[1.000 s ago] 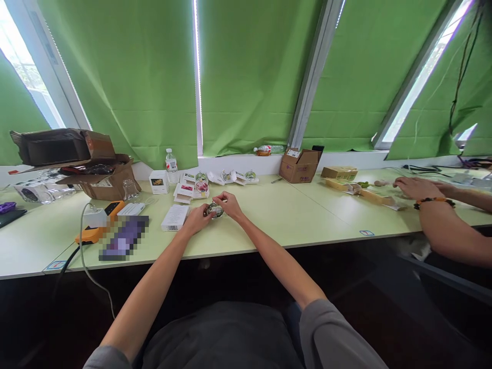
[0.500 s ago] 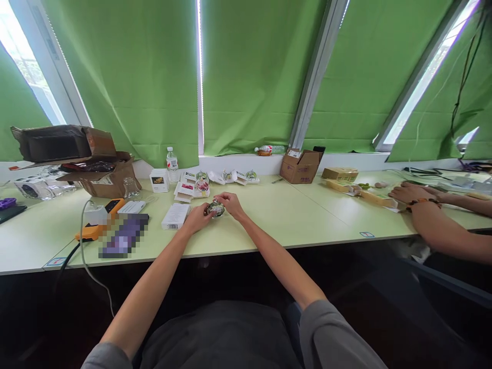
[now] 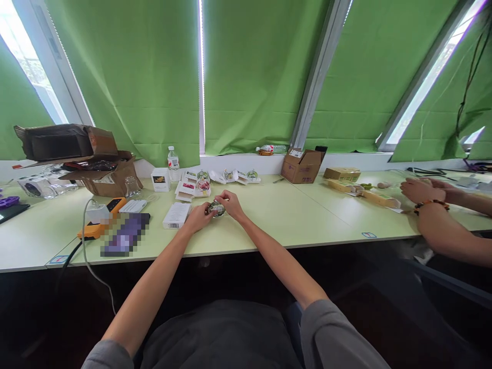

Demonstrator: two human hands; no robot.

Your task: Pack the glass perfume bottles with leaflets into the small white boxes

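Near the front of the table, both my hands meet at a small, round, shiny green-and-clear ornament point(image 3: 217, 208). My left hand point(image 3: 199, 218) grips its left side, fingers closed around the edge. At its upper right, the fingers of my right hand point(image 3: 231, 204) are pinched together on the top; any smaller part between them is too small to make out. Beside my left hand lies a closed white box point(image 3: 177, 215) with a barcode. Behind it, an opened white box point(image 3: 185, 190) with a pink picture sits against a similar round ornament point(image 3: 202, 187) in white packing.
Further back stand a white box point(image 3: 160, 180), a water bottle point(image 3: 173, 163) and a brown carton point(image 3: 302, 167). To the left lie a phone point(image 3: 126, 233), an orange device point(image 3: 92, 231) and cables. At right, another person's hands point(image 3: 423, 190) work near yellow packaging point(image 3: 378, 199).
My hands keep their hold on the ornament, with barely any shift of the fingers. The other person's hands have lifted and moved slightly right. The whole view has shifted a little.
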